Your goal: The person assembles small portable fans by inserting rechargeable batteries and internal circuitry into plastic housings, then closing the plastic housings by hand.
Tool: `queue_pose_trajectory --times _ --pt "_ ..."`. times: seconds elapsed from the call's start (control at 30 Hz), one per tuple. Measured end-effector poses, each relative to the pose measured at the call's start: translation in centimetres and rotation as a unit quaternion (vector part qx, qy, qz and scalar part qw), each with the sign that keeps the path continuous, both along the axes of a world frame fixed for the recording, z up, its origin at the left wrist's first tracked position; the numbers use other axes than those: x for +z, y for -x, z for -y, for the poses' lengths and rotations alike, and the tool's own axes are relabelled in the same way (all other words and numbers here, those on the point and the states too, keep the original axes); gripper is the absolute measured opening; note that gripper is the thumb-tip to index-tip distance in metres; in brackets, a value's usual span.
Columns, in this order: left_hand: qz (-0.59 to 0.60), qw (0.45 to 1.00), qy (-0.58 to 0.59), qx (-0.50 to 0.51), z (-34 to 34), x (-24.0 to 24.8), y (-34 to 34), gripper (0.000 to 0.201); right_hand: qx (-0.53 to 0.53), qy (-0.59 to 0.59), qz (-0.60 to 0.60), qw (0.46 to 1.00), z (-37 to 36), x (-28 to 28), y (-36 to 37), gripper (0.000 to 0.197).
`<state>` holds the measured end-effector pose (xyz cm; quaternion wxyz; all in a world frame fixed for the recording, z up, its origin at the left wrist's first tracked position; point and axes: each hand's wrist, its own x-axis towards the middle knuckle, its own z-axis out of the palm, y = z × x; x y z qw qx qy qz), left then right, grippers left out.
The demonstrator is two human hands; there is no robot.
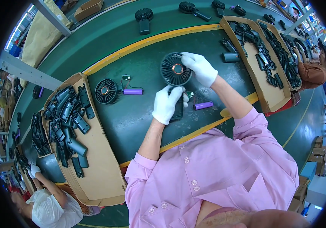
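Note:
Above the middle of the green bench I hold a black handheld fan (pixel 175 72) with a round slatted head and a copper-coloured ring at its centre. My left hand (pixel 166 104), in a white glove, is closed around the dark handle below the head. My right hand (pixel 200 69), also gloved, grips the right rim of the head. A purple battery cell (pixel 203 105) lies just right of the handle, near a small wired board (pixel 190 94). Farther left on the bench rest a second round fan head (pixel 106 91), another purple battery cell (pixel 133 92) and a small circuit board (pixel 125 78).
Cardboard trays with black plastic handle parts flank the bench, one at left (pixel 100 163) and one at right (pixel 280 100). Loose black shells (pixel 230 57) lie by the right tray. Beyond the yellow edge, a green conveyor (pixel 113 34) carries fans. Co-workers sit at both sides.

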<state>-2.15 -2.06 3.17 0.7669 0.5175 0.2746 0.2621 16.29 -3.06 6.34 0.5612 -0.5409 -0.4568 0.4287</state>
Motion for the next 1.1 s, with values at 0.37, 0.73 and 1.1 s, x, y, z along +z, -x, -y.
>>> queue_pose_trajectory --times 0.37,0.73,1.1 --pt "0.215 0.908 0.342 0.111 -1.3 -1.0 0.6 0.033 0.060 0.031 0.275 0.959 5.1 -2.0 4.7 0.053" --pt "0.068 0.974 0.174 0.127 -1.7 -1.2 0.8 0.030 -0.017 -0.045 0.527 0.849 4.7 -2.1 3.1 0.018" --pt "0.178 0.953 0.197 0.146 -1.6 -3.0 0.0 0.032 0.097 0.016 0.362 0.927 4.9 -1.7 3.2 0.024"
